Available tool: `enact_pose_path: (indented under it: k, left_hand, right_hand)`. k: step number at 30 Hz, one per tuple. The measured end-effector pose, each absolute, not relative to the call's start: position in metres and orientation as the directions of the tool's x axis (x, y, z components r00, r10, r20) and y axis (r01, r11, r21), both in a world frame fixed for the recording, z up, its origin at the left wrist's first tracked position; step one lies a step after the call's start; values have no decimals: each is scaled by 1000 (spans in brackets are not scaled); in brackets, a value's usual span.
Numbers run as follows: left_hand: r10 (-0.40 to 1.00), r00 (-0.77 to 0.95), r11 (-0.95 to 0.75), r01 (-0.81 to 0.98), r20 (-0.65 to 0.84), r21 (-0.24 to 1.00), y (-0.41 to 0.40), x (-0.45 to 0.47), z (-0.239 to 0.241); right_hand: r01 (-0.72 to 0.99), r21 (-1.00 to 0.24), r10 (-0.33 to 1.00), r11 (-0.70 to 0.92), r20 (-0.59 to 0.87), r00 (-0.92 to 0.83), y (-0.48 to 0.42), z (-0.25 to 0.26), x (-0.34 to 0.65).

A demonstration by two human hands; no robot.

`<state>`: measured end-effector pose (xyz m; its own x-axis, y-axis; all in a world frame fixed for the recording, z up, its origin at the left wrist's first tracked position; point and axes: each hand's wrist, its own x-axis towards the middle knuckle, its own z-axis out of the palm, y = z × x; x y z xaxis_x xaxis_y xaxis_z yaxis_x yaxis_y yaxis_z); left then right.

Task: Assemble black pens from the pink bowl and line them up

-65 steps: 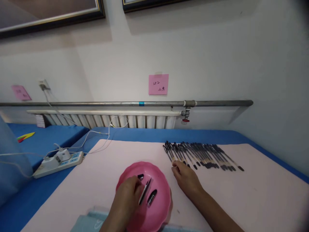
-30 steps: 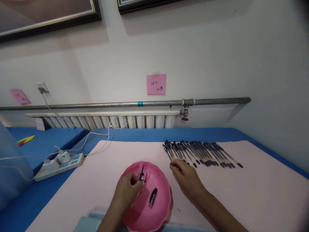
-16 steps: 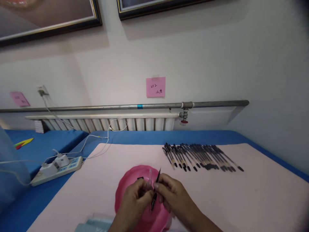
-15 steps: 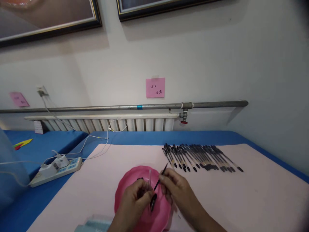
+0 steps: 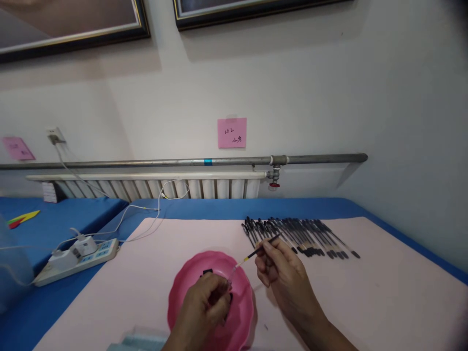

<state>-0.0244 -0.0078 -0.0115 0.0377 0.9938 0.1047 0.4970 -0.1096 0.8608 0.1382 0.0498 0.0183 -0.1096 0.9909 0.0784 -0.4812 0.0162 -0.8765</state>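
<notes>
My right hand (image 5: 281, 268) pinches a thin pen refill (image 5: 252, 254), dark at its upper end with a yellow band and a pale lower end. The refill slants down to the left, toward my left hand (image 5: 206, 302). That hand is closed above a pink scalloped plate (image 5: 174, 292), with a clear pen barrel (image 5: 229, 282) at its fingertips. The refill's pale end meets the barrel there; I cannot tell whether it is inside. Small black pen parts (image 5: 207, 271) lie in the plate, partly hidden by my left hand.
Several black-capped pens (image 5: 303, 236) lie in a row on the pink sheet (image 5: 383, 292), behind my right hand. A white power strip (image 5: 98, 256) with plugs and cables sits at left. Pale blue packaging (image 5: 137, 342) is at the front edge. A radiator (image 5: 197, 187) runs behind the table.
My right hand has moved right and slightly up with the refill, which now lies flatter. The barrel, which stood upright in my left hand, is now mostly hidden by it.
</notes>
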Motion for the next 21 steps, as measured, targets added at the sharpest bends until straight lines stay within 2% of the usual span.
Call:
enact_pose_path:
  k: [8,21]
  left_hand:
    - [993,41,-114,505,108,856,-8,-24,-11]
    - [992,53,-122,513,110,849,-8,-25,-12]
  right_hand:
    - [-356,-934,988,34,84,-127,49,22,142]
    - [-291,-954,982,77,123,-144,51,21,143]
